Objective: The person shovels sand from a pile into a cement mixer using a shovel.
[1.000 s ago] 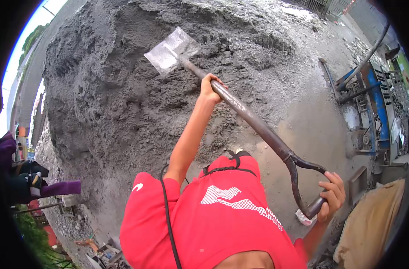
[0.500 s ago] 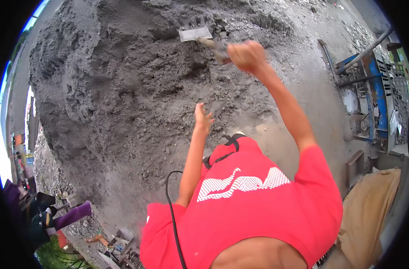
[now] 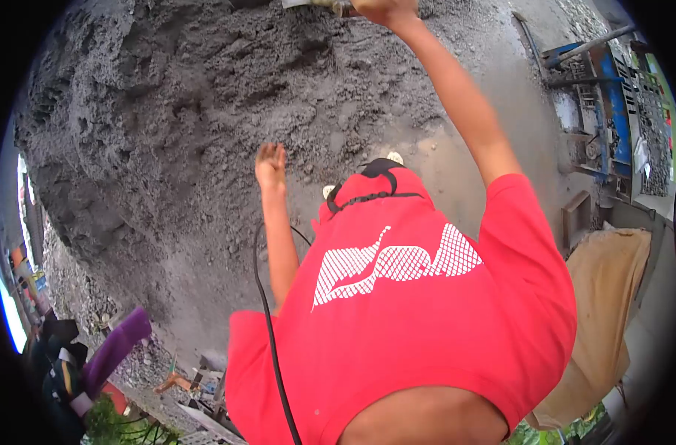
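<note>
My right hand (image 3: 387,9) is at the top edge of the view, wrapped round a short-handled tool with a flat pale blade (image 3: 296,3). The frame cuts off much of that tool, so its exact kind is unclear. Below the blade spreads a big mound of damp grey sand and gravel (image 3: 182,126). In front of its lower slope hangs my left hand (image 3: 271,162), holding nothing, its fingers loosely apart.
A blue metal frame (image 3: 618,122) stands on the right, with a tan cloth (image 3: 608,297) lower down. At lower left are a person's purple sleeve (image 3: 117,348) and wood scraps (image 3: 176,382). A black cable (image 3: 267,319) runs over my red shirt.
My right hand and the tool have gone up to the top edge, where the blade is now partly cut off. My left hand has shifted left and slightly up. The view has tilted somewhat.
</note>
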The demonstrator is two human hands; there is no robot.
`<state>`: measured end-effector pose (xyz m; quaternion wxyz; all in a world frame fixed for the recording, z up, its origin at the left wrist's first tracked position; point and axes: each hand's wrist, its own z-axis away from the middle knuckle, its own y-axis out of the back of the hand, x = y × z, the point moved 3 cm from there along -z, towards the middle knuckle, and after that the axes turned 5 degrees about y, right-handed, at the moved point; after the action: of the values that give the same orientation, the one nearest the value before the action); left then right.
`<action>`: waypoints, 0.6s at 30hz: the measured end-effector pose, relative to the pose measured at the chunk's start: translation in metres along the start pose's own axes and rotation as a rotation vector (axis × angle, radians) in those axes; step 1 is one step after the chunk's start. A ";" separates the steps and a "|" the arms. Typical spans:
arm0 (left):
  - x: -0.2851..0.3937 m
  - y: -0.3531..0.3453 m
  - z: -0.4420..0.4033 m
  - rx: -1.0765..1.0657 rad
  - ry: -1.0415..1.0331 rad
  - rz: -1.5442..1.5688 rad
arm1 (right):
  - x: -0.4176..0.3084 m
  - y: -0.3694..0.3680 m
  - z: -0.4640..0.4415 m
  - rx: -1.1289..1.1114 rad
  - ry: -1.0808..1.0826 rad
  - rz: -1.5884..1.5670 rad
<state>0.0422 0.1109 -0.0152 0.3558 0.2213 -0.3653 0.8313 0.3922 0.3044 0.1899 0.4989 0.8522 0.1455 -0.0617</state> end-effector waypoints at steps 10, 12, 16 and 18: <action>0.062 -0.109 0.097 -0.765 0.143 0.531 | 0.006 -0.057 0.140 -0.585 -0.070 -0.054; 0.057 -0.115 0.114 -0.707 0.143 0.597 | 0.012 -0.088 0.192 -0.747 -0.018 0.014; 0.030 -0.100 0.130 -0.487 -0.055 0.418 | -0.014 -0.088 0.267 -1.011 0.051 -0.115; 0.008 -0.081 0.143 -0.559 -0.069 0.485 | -0.016 -0.084 0.299 -1.088 0.024 -0.273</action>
<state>0.1136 0.0439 0.1173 0.1826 0.0504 -0.6316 0.7518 0.3625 0.0802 -0.0243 0.8524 0.4460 0.2709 -0.0323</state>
